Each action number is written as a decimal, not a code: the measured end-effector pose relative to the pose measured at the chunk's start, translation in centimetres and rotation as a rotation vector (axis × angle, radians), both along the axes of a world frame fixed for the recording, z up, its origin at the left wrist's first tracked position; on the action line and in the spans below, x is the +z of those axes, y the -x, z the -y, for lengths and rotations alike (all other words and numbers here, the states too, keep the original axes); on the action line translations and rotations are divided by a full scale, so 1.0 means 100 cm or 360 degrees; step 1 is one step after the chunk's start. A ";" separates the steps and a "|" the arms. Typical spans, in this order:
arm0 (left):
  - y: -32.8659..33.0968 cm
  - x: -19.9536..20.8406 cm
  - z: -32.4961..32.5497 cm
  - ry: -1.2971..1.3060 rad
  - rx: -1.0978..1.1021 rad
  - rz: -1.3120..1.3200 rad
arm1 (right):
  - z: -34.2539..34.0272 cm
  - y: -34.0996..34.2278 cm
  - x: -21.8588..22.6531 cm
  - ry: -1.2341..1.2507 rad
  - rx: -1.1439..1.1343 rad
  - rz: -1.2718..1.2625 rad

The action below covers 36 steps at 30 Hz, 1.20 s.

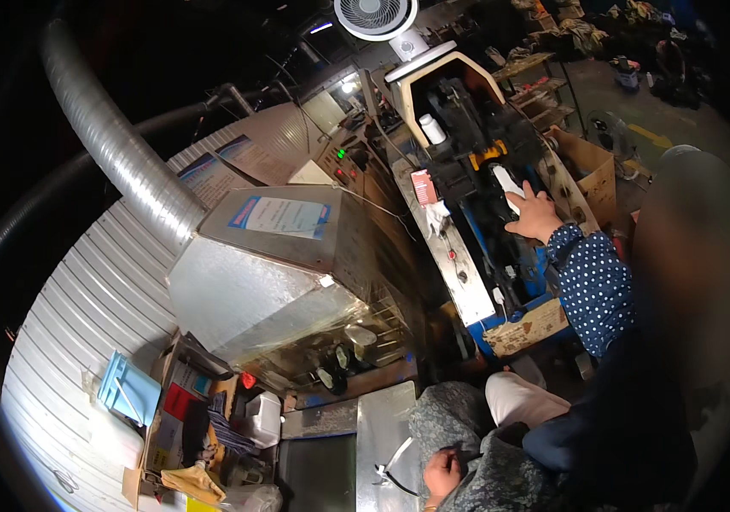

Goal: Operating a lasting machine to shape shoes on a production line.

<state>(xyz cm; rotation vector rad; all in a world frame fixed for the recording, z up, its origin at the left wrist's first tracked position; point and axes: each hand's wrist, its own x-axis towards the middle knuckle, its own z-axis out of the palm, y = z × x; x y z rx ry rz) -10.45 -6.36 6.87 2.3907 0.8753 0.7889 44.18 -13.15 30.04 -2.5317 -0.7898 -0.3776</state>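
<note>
My right hand (537, 215), in a dark blue sleeve with white dots, reaches into a long machine with a black mechanism. Its fingers are spread and touch the near end of a white, elongated piece (506, 181), whose kind I cannot make out. A yellow part (488, 156) of the machine is just beyond that piece. My left hand (442, 472) is low by my lap, next to grey patterned cloth (448, 418), with its fingers curled. Whatever it may hold is hidden. Close to it, a white strap (396, 456) lies on the metal tabletop (382, 410).
Left of the machine stands a metal hood (254, 299) with a silver duct (117, 128); dark shoes (331, 375) are at its opening. A fan (375, 15) tops the machine. A cardboard box (587, 175) stands to its right, a blue bucket (128, 388) at lower left.
</note>
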 end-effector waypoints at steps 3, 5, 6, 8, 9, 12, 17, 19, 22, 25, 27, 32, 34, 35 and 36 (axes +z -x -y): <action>0.004 0.004 0.004 0.0066 -0.0012 -0.0013 | 0.005 0.002 -0.014 0.0005 -0.0018 0.0060; 0.007 0.001 0.004 0.0086 -0.0043 0.0006 | 0.003 -0.001 -0.016 0.0004 -0.0009 0.0121; 0.004 0.004 0.005 0.0054 -0.0008 -0.0007 | 0.002 -0.003 -0.016 -0.0019 -0.0002 0.0108; -0.003 0.005 0.006 0.0035 0.0042 -0.0033 | 0.003 -0.005 -0.011 -0.0057 0.0009 0.0080; -0.007 0.004 0.004 0.0038 0.0041 -0.0023 | 0.003 -0.006 -0.011 -0.0054 0.0009 0.0090; -0.011 -0.002 -0.003 0.0010 0.0008 0.0040 | 0.004 -0.009 -0.011 -0.0034 -0.0024 0.0033; -0.012 -0.002 0.002 -0.0031 0.0145 0.0097 | -0.029 -0.022 0.001 -0.0188 0.0057 0.0011; -0.004 -0.004 0.003 -0.0079 0.0222 0.0033 | -0.042 -0.022 0.002 -0.0358 0.0146 0.0103; -0.006 -0.010 -0.003 -0.0069 0.0192 -0.0006 | -0.034 -0.057 -0.013 -0.0357 0.0094 0.0157; 0.004 -0.022 -0.012 -0.0169 0.0043 -0.0180 | -0.042 -0.057 0.006 -0.0230 -0.0013 -0.0056; 0.008 -0.035 -0.012 -0.0146 0.0086 -0.0144 | -0.058 -0.057 0.019 -0.0320 0.0026 -0.0062; 0.026 0.035 -0.001 0.0568 -0.0201 0.0393 | -0.047 -0.075 0.022 -0.0460 0.0044 -0.0017; 0.043 0.078 0.003 0.1462 0.0409 0.0572 | -0.057 -0.101 0.005 -0.0418 0.0038 0.0042; 0.076 0.040 -0.039 0.1456 0.0409 0.0599 | -0.065 -0.095 0.011 -0.0372 0.0019 -0.0022; 0.128 -0.047 -0.077 0.0549 0.0666 -0.0178 | -0.062 -0.067 0.032 -0.0222 -0.0034 0.0022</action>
